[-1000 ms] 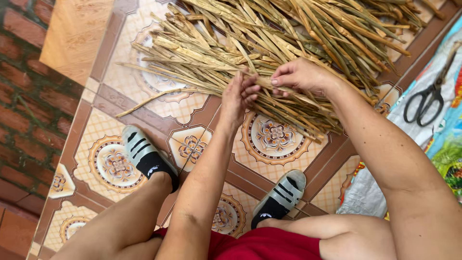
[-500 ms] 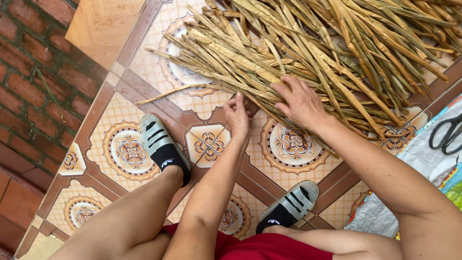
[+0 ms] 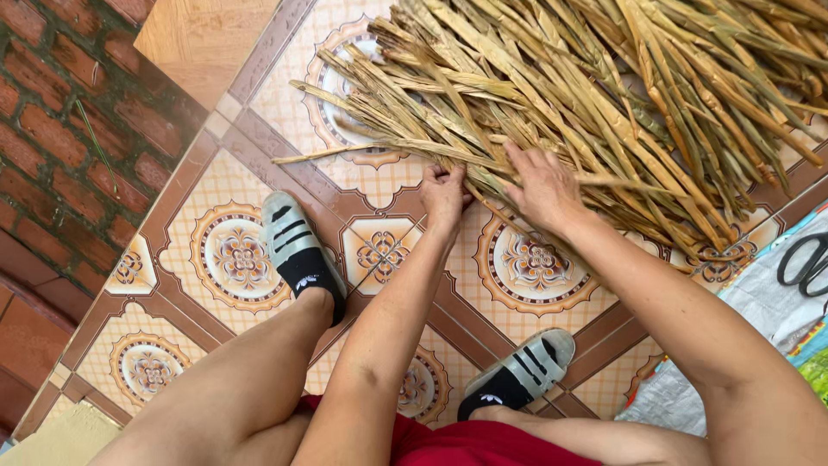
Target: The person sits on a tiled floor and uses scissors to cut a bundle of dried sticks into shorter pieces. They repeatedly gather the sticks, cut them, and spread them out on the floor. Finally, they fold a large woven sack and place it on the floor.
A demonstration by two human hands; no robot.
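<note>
A: Floor (image 3: 216, 185) first. Patterned tile, cream and brown medallions, with a brick wall (image 3: 52, 147) along the left edge and a wooden board (image 3: 203, 39) at the top left.

B: And the pile?

A: Dried stalks (image 3: 621, 95), a big loose heap over the upper right of the tiles. Long axes run mostly from upper left down to lower right, cut ends fanning out toward the left and toward the person. One stray stalk (image 3: 362, 154) lies nearly level, sticking out left of the heap.

B: Legs, feet?

A: Bare legs, seated, red shorts (image 3: 483, 444). Two striped black-and-white slides, left slide (image 3: 297, 255) and right slide (image 3: 517, 375), both flat on the tiles.

B: Hands?

A: Close together at the near edge of the heap. Left hand (image 3: 444, 194) is closed, fingers curled around the end of a stalk or two. Right hand (image 3: 543, 185) lies palm-down on the stalks, fingers spread and pressing; can't tell whether it pinches any.

B: Anything small?

A: Black scissors (image 3: 806, 263) on a woven sheet (image 3: 759, 315) at the right edge, well apart from the hands.
</note>
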